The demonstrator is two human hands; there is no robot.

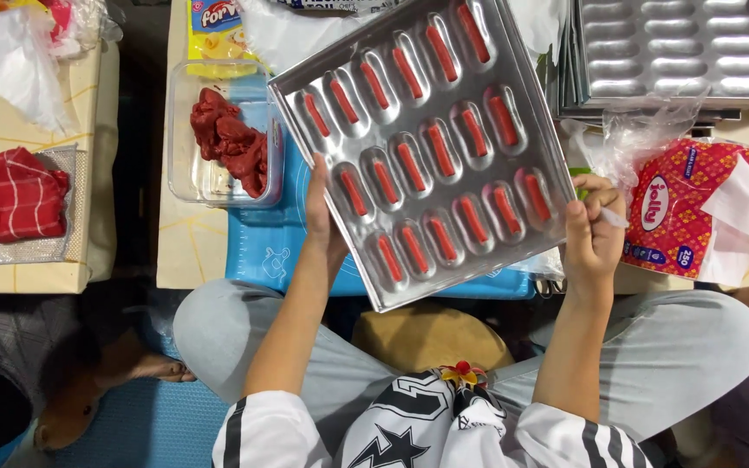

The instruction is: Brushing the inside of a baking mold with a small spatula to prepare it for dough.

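Holding: left hand (321,211) grips the near-left edge of the metal mould tray (431,143), fingers tucked beneath, thumb on top.
Right hand (594,232): fingers curled against the tray's right edge, pinching a thin white stick (614,217) (its purpose unclear).
Tray: lifted and tilted over the blue mat (270,247), its oval wells each holding a red strip.
Risk: I judge the tilt could slide strips out, since only edge grips steady it.
Beyond: clear tub (185,130) of red paste to the left, stacked empty trays (678,52) and red tissue pack (682,212) to the right.
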